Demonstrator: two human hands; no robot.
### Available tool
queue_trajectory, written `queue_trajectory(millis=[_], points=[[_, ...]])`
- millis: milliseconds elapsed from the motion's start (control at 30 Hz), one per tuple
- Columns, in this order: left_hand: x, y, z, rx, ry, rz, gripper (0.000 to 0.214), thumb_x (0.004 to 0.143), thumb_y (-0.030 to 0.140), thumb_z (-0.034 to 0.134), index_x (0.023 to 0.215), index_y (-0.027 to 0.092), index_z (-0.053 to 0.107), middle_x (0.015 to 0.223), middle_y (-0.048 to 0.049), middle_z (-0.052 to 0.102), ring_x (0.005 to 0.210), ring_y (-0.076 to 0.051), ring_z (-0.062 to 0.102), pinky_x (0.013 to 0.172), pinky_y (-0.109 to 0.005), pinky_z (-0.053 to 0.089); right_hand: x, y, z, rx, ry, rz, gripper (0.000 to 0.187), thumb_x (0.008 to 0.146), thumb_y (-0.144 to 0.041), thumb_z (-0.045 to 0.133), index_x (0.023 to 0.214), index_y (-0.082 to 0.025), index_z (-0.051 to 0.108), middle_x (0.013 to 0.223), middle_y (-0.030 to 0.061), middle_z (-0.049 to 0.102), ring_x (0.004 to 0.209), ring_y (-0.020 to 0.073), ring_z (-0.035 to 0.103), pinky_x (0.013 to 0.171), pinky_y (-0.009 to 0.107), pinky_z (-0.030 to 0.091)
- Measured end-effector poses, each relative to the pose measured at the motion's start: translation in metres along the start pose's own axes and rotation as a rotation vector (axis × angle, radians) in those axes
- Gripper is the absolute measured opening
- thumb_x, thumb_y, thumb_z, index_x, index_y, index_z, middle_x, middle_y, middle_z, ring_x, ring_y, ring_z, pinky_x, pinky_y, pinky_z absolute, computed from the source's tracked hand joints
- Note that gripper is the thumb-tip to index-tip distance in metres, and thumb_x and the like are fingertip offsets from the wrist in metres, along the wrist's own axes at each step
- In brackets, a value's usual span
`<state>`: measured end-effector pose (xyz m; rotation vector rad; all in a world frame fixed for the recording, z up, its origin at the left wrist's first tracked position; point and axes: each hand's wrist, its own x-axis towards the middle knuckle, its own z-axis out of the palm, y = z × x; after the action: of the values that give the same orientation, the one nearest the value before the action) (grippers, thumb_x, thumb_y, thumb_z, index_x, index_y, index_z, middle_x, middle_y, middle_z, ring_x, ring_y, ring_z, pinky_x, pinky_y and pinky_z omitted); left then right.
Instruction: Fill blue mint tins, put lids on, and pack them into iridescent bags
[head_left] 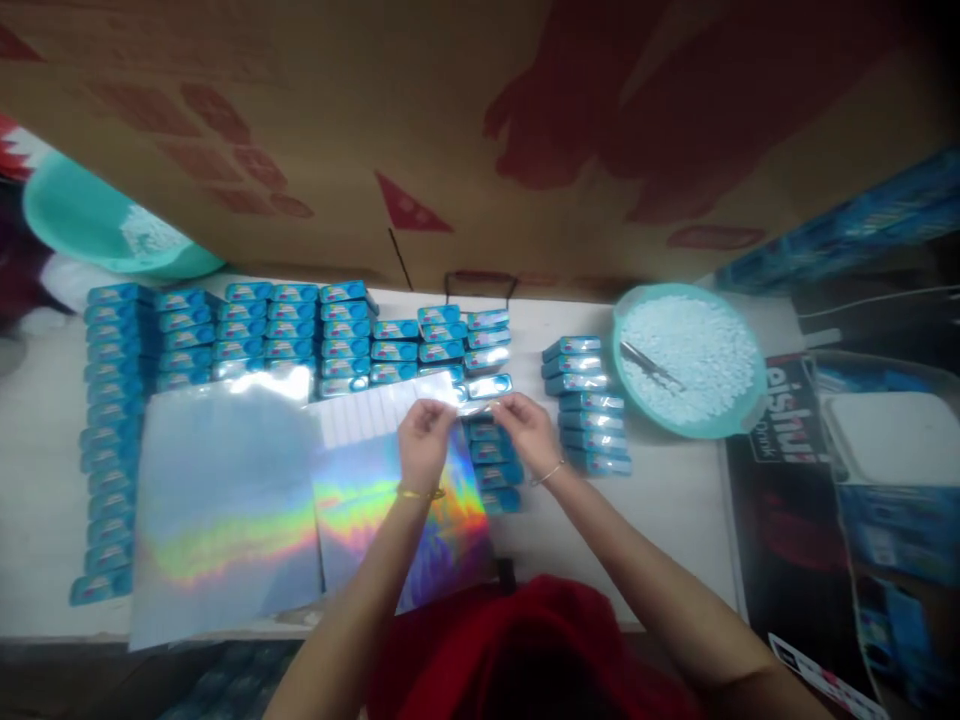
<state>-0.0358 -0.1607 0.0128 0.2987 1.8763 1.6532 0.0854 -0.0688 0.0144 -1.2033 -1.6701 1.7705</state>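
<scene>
Grasping a thin, pale strip [474, 408] at both ends, pinched between the fingertips of the left hand [425, 440] and right hand [529, 432]; too small and blurred for detail. Held up in front of the body, over blue packs [496, 452], near the top right corner of a rainbow-sheened sheet [360, 490]. Probably best kept taut and level, touched only at the extreme ends to avoid creases, and steadied with matching tension from both sides. Bordered on the left by a second silvery sheet [225, 480]. Flanked on the right by a smaller stack of packs [592, 420] and a green basin [757, 392] of white pieces [705, 350], topped with metal tongs [649, 365]. Backed by a large cardboard box [322, 200].
</scene>
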Motion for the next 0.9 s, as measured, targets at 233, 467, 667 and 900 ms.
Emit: queue_trajectory(millis=[233, 467, 667, 900], points=[[0.03, -0.02, 0.058, 0.62, 0.033, 0.277, 0.01, 0.074, 0.023, 0.064, 0.066, 0.02, 0.059, 0.084, -0.0024, 0.06, 0.089, -0.02, 0.054, 0.083, -0.035, 0.038, 0.052, 0.03, -0.054, -0.458, 0.085, -0.21, 0.024, 0.083, -0.037, 0.051, 0.066, -0.021, 0.052, 0.064, 0.0003, 0.051, 0.063, 0.0162, 0.046, 0.063, 0.029, 0.037], [0.034, -0.03, 0.071, 0.923, 0.022, 0.249, 0.008, 0.079, 0.027, 0.059, 0.074, 0.021, 0.061, 0.097, -0.0037, 0.061, 0.099, -0.023, 0.052, 0.079, -0.037, 0.031, 0.072, 0.053, -0.061, -0.714, 0.055, -0.299, 0.02, 0.086, -0.028, 0.05, 0.069, -0.02, 0.055, 0.066, 0.0033, 0.056, 0.068, 0.0189, 0.05, 0.069, 0.03, 0.038], [0.034, -0.03, 0.074, 1.046, 0.004, 0.249, 0.01, 0.08, 0.03, 0.057, 0.077, 0.021, 0.062, 0.103, -0.0066, 0.06, 0.101, -0.026, 0.049, 0.078, -0.038, 0.031, 0.076, 0.064, -0.059, -0.67, 0.028, -0.269, 0.02, 0.086, -0.03, 0.051, 0.07, -0.02, 0.057, 0.068, 0.0037, 0.058, 0.07, 0.0194, 0.051, 0.071, 0.031, 0.039], [0.027, -0.026, 0.054, 1.161, -0.114, 0.427, 0.032, 0.088, 0.021, 0.045, 0.117, 0.024, 0.06, 0.125, -0.0117, 0.056, 0.11, -0.03, 0.047, 0.082, -0.043, 0.032, 0.054, 0.074, -0.048, -0.421, 0.152, -0.234, 0.035, 0.088, -0.025, 0.044, 0.119, -0.017, 0.06, 0.081, 0.0046, 0.057, 0.079, 0.0196, 0.054, 0.075, 0.032, 0.045]])
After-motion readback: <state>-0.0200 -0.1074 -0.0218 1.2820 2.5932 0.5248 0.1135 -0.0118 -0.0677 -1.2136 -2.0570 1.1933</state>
